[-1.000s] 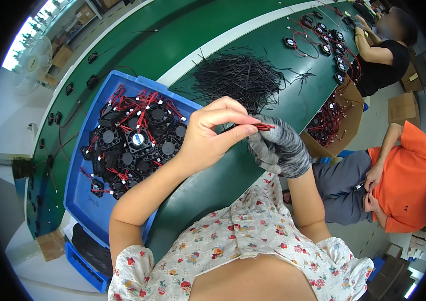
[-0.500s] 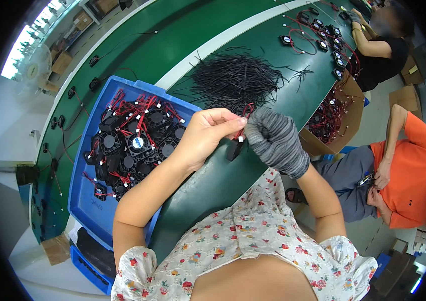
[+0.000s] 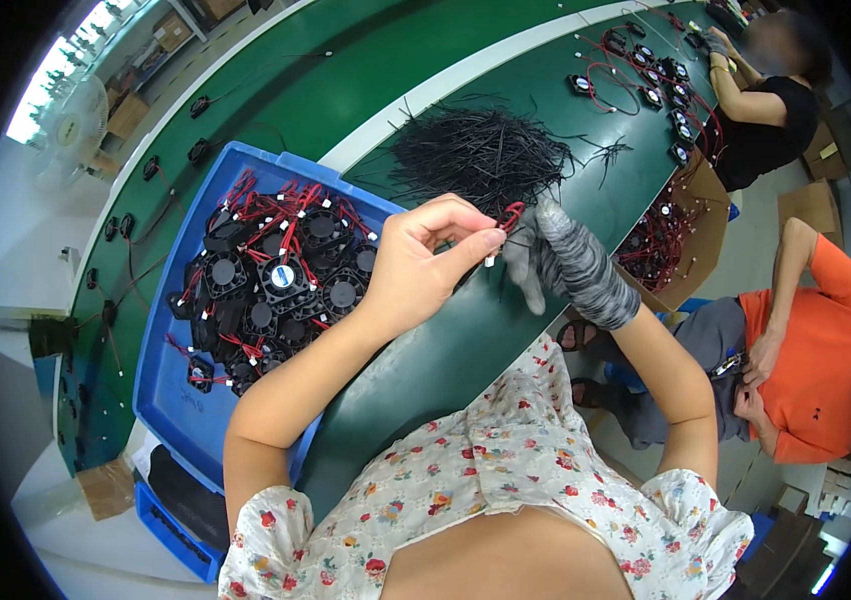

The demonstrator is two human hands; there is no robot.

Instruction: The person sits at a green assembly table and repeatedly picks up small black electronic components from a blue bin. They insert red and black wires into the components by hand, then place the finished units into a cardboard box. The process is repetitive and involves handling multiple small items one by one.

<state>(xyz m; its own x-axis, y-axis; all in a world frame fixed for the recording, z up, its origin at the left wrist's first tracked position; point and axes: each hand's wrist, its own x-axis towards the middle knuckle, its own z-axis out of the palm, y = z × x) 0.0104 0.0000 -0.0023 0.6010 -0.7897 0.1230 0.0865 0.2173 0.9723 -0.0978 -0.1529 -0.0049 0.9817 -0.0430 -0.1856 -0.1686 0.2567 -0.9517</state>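
Between the thumb and fingers of my bare left hand [image 3: 435, 255] is the coiled red fan cable [image 3: 512, 214], with a small white connector [image 3: 489, 262] below it. The small fan on this cable is mostly hidden behind the hand. Just to the right, my right hand [image 3: 567, 258] wears a grey striped glove. Its thumb and fingers are stretched apart, close to the cable; I cannot tell whether they touch it. A heap of thin black twist ties [image 3: 475, 155] lies on the green table just beyond both hands.
On the left, a blue tray [image 3: 170, 350] holds many black fans [image 3: 285, 275] with red cables. A cardboard box [image 3: 710, 225] of cabled fans stands at right. More fans [image 3: 650, 75] lie at the far right, by a co-worker in black. Another person in orange [image 3: 825, 340] sits right.
My right hand has gone from closed fingers at the cable to spread fingers slightly to the right. My left hand still pinches the cable; the fan that hung below it is now mostly hidden.
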